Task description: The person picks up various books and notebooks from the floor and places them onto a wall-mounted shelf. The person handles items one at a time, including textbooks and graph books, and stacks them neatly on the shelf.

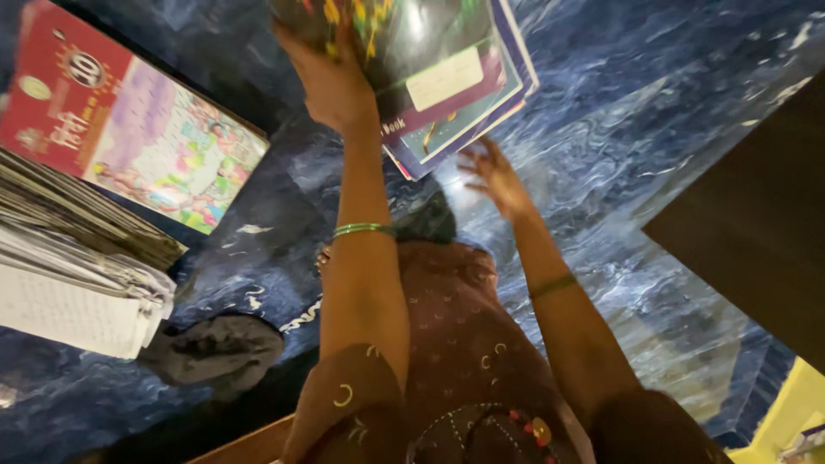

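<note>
Left hand (331, 82) grips a fanned stack of glossy, colourful notebooks (438, 69) from beneath, steadying them, while right hand (498, 180) hovers open-fingered over the blue marbled floor (653, 146).

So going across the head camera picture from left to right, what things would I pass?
Paper stack → red book → grey cloth → left hand → notebooks → right hand → dark board, all over a blue marbled floor.
</note>
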